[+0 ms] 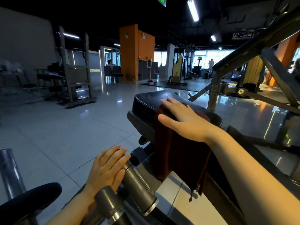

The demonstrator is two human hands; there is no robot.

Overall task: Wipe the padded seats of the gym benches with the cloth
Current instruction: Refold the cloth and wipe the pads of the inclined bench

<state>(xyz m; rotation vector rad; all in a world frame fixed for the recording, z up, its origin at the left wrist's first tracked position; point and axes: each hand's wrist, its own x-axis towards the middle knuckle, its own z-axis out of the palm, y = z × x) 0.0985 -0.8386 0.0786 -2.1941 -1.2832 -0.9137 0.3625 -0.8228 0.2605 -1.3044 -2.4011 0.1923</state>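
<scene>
The right hand lay flat on the cloth — fingers straight and together, pressing it down on the black padded seat, thumb spread toward nine o'clock. The cloth was dark reddish brown; its upper part sat on the near end of the seat under the palm, and the rest hung over the seat's edge toward six o'clock, a frayed corner dangling at the bottom. The seat's far end, at twelve o'clock from the hand, was bare and glossy.

Down at seven o'clock from the cloth, the left hand rested open on a grey metal bar of the machine, fingers straight and lying along it, gripping nothing. A second steel tube stood at the left edge, with a black round pad just below it.

Around the seat — shiny pale floor tiles. An orange pillar rose at twelve o'clock, a tall rack at ten o'clock, and a slanted dark frame crossed at two o'clock.
</scene>
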